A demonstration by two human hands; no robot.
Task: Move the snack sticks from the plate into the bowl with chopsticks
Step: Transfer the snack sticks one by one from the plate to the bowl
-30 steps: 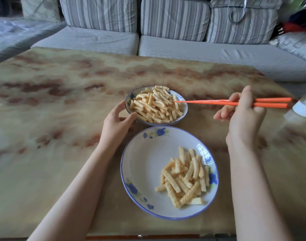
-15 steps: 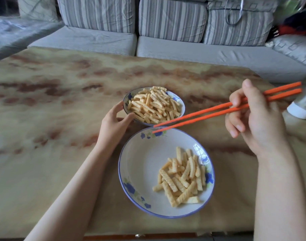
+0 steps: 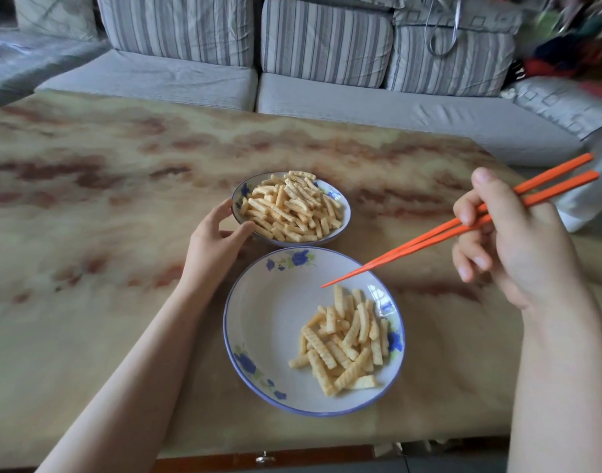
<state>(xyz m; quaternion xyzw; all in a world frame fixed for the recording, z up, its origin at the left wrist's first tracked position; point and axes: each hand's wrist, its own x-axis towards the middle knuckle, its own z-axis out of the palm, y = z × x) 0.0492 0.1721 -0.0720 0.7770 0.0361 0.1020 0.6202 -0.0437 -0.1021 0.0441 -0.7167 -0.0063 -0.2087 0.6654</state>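
A white plate [image 3: 258, 322] with blue flowers sits near the table's front edge, with a pile of ridged snack sticks [image 3: 345, 339] on its right half. Behind it stands a small blue-patterned bowl [image 3: 240, 196] heaped with more snack sticks [image 3: 292, 208]. My left hand [image 3: 212, 244] holds the bowl's left rim between thumb and fingers. My right hand [image 3: 504, 240] grips a pair of orange chopsticks [image 3: 439, 233]. Their tips are together, hold nothing, and hover just above the upper edge of the pile on the plate.
The marbled table [image 3: 88, 233] spreads wide to the left and back. A striped grey sofa [image 3: 327, 80] runs behind it. A white object [image 3: 586, 196] stands at the table's right edge, behind my right hand.
The chopstick tips swung from over the bowl down and right to just above the plate's pile. My right hand moved right and nearer. My left hand stayed on the bowl.
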